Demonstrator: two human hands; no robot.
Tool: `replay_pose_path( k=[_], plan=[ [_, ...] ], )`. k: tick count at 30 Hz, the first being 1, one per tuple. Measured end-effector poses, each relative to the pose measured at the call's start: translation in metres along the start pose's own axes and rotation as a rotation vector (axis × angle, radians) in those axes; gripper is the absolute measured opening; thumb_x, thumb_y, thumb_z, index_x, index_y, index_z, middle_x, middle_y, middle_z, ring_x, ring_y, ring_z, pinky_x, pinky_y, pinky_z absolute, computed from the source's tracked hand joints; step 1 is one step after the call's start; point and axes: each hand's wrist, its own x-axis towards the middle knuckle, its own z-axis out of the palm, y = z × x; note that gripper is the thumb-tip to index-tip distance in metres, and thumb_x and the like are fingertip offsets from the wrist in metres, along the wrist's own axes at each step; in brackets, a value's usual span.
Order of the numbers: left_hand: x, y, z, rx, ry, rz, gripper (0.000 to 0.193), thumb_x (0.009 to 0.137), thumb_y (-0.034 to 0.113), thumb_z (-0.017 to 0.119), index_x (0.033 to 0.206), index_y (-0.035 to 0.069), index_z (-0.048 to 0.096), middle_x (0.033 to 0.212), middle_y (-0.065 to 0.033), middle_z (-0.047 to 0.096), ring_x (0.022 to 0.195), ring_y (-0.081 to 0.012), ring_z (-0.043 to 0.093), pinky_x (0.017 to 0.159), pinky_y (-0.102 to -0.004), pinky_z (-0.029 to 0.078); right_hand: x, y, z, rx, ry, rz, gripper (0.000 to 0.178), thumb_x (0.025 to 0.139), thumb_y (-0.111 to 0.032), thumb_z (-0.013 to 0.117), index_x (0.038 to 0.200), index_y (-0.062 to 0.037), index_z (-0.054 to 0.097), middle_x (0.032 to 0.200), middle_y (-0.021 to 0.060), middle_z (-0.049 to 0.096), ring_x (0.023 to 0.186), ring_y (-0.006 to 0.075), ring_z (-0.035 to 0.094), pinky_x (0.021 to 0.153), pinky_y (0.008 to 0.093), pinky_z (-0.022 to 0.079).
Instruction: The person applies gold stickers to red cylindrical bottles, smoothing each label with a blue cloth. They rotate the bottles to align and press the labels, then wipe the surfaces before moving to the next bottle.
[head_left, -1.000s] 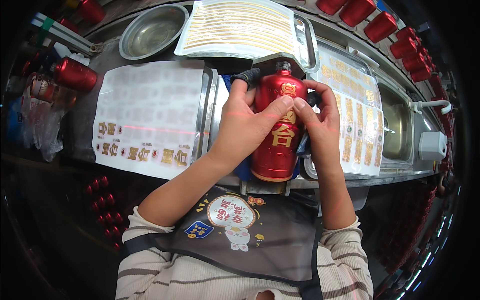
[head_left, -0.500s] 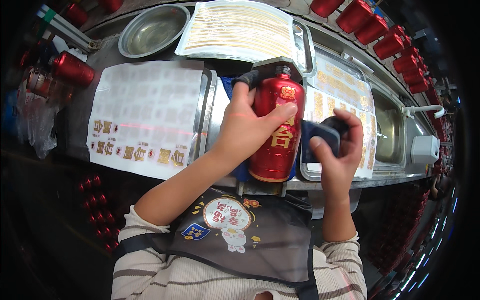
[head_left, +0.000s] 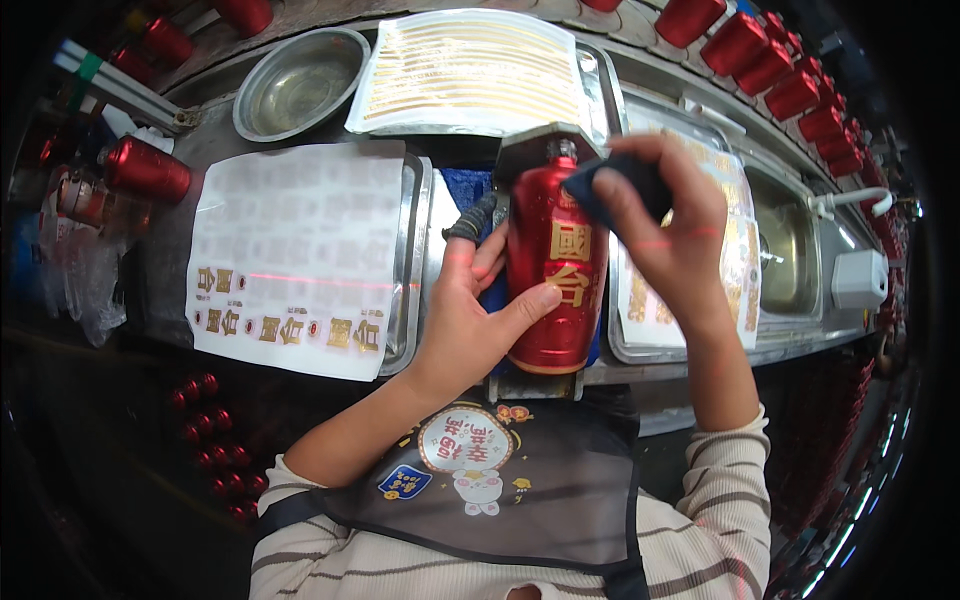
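A shiny red bottle [head_left: 548,345] with gold characters on its front lies on a metal stand [head_left: 535,387], its neck toward the far side. My left hand [head_left: 465,315] grips it from the left, thumb pressed on the lower gold character, fingers along the side. One of those fingers wears a dark ribbed cover. My right hand [head_left: 680,215] is closed on a dark blue flat pad [head_left: 600,195], whose edge is against the bottle's shoulder and hides part of the small gold emblem. Blue cloth [head_left: 466,185] shows to the left of the bottle.
Left of the bottle, a sheet of gold decals [head_left: 300,260] lies on a metal tray. Beyond are a metal bowl [head_left: 300,85] and a sheet of gold strips [head_left: 465,75]. More decal sheets [head_left: 735,270], a sink [head_left: 785,240] and a white jug [head_left: 858,280] stand right.
My right hand has moved the pad up and left onto the bottle's shoulder. My left thumb has slid down from the upper character to the lower one. The view has shifted slightly.
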Motion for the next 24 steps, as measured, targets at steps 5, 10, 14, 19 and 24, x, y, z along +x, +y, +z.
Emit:
replay_pose_path(
  k=[5, 10, 14, 19, 24],
  plan=[
    [0.000, 0.004, 0.003, -0.039, 0.005, -0.027, 0.046, 0.089, 0.010, 0.077, 0.107, -0.001, 0.036, 0.147, -0.0291, 0.043, 0.136, -0.0279, 0.046, 0.113, -0.0396, 0.039, 0.000, -0.006, -0.002, 0.001, -0.071, -0.134, 0.022, 0.083, -0.002, 0.075, 0.103, -0.0010, 0.067, 0.089, 0.0076, 0.069, 0.080, 0.0150, 0.067, 0.073, 0.0270, 0.053],
    [-0.005, -0.002, -0.003, -0.058, 0.013, -0.079, 0.049, 0.092, 0.007, 0.072, 0.125, -0.001, 0.036, 0.153, -0.0252, 0.038, 0.140, -0.0280, 0.041, 0.115, -0.0400, 0.038, 0.005, -0.002, -0.003, -0.230, -0.015, -0.412, 0.024, 0.077, 0.002, 0.073, 0.099, -0.0040, 0.068, 0.086, 0.0096, 0.067, 0.070, 0.0248, 0.064, 0.065, 0.0311, 0.052],
    [-0.007, 0.003, -0.011, -0.200, 0.093, -0.042, 0.055, 0.102, 0.012, 0.055, 0.148, -0.002, 0.029, 0.149, -0.0224, 0.045, 0.135, -0.0260, 0.048, 0.115, -0.0404, 0.036, -0.058, -0.026, 0.011, -0.066, -0.115, -0.629, 0.016, 0.069, -0.011, 0.075, 0.083, -0.0059, 0.068, 0.078, 0.0033, 0.054, 0.075, 0.0210, 0.059, 0.064, 0.0338, 0.052],
    [-0.006, 0.012, 0.005, -0.153, 0.067, -0.065, 0.049, 0.098, 0.009, 0.064, 0.135, -0.004, 0.035, 0.150, -0.0267, 0.042, 0.135, -0.0255, 0.047, 0.111, -0.0373, 0.042, -0.067, -0.022, -0.007, -0.076, -0.084, -0.399, 0.032, 0.065, -0.007, 0.075, 0.096, -0.0075, 0.074, 0.079, 0.0028, 0.056, 0.073, 0.0237, 0.059, 0.062, 0.0340, 0.051],
    [-0.004, 0.005, 0.012, -0.048, 0.095, -0.024, 0.054, 0.094, 0.012, 0.071, 0.135, -0.004, 0.038, 0.147, -0.0257, 0.046, 0.130, -0.0233, 0.052, 0.108, -0.0353, 0.044, -0.110, -0.037, -0.002, 0.206, -0.086, -0.027, 0.026, 0.077, -0.004, 0.081, 0.101, -0.0065, 0.069, 0.090, 0.0073, 0.064, 0.074, 0.0214, 0.061, 0.068, 0.0317, 0.052]
  ],
)
